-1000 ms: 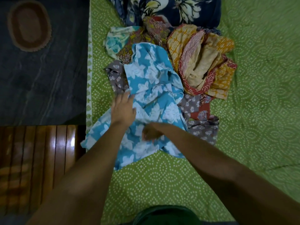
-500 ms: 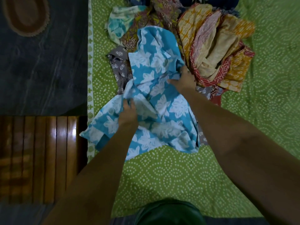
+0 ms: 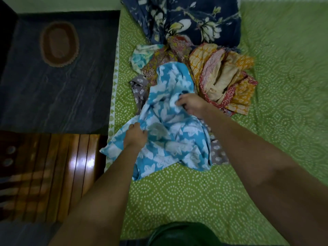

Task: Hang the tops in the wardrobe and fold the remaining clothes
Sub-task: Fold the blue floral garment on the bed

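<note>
No readable writing, brand or label shows on any item; the green dotted bedsheet (image 3: pixel 186 196) fills the centre and right of the frame, its patterned border running down the left edge of the bed beside the dark floor (image 3: pixel 58 89); bare sheet lies open across the lower centre and the whole right side; an oval brown mat (image 3: pixel 59 44) lies on the floor at upper left, and a glossy wooden slatted surface (image 3: pixel 53 174) sits at lower left, touching the bed edge. The blue-and-white floral top (image 3: pixel 170 139) lies crumpled at frame centre, its lower left corner reaching past the sheet border; the left hand (image 3: pixel 135 136) grips a fold of it at its left side, fingers curled into the cloth; the right hand (image 3: pixel 192 103) pinches a bunch of it near its upper right part; the garment spans between both hands. Just right of the right hand lies a yellow-and-red printed garment pile (image 3: pixel 225 77); a grey printed garment (image 3: pixel 140 87) shows beneath the top at left and lower right; a pale turquoise garment (image 3: pixel 142 56) and a brown floral garment (image 3: pixel 163 57) lie above it; a navy floral pillow (image 3: pixel 188 20) sits at top centre.
</note>
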A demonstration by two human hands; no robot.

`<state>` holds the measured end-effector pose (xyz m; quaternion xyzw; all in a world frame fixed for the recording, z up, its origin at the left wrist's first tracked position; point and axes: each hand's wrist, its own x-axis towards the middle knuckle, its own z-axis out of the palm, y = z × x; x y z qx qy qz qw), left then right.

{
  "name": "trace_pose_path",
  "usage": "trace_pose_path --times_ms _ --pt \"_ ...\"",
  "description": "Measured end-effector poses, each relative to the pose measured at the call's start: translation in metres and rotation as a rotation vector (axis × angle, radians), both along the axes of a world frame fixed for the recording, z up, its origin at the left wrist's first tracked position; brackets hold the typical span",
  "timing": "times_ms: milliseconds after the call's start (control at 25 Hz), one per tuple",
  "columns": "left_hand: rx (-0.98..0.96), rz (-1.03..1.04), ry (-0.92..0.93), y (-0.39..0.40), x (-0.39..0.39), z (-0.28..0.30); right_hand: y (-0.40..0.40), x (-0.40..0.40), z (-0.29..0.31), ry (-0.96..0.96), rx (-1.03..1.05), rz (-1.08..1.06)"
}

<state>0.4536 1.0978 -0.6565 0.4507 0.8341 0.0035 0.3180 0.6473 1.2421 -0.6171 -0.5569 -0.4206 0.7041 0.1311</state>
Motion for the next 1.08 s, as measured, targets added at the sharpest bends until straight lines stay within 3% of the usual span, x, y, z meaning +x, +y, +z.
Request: trace_pose_path --times_ms 80,200,320,440,520,680,760,880,960,1080 --pt "0.133 0.025 -0.145 0.006 0.019 0.043 -0.022 -0.005 0.046 0.005 0.059 0.191" --pt "0.247 -0.054 -0.269 0.002 0.039 0.117 -0.051 -0.005 0.132 0.185 0.129 0.104" --pt "0.333 -0.019 -0.196 -0.013 0.042 0.195 -0.076 0.003 0.236 0.261 0.203 0.113" --pt "0.335 -0.118 0.034 -0.041 0.040 0.269 -0.113 0.027 0.336 0.400 0.300 0.077" --pt "0.424 -0.191 0.015 -0.050 0.041 0.312 -0.137 0.050 0.366 0.477 0.338 0.081" --pt "0.599 -0.328 -0.017 -0.070 0.053 0.396 -0.202 0.068 0.345 -0.020 0.437 0.375" --pt "0.739 -0.357 -0.031 -0.087 0.055 0.430 -0.230 0.062 0.369 0.055 0.450 0.262" --pt "0.935 0.012 -0.269 -0.123 0.040 0.453 -0.259 0.066 0.437 0.405 0.457 -0.059" --pt "0.740 0.162 -0.546 -0.156 0.031 0.446 -0.277 0.069 0.470 0.533 0.464 -0.185" --pt "0.126 0.097 -0.811 -0.226 0.037 0.416 -0.318 0.067 0.478 0.392 0.486 -0.162"
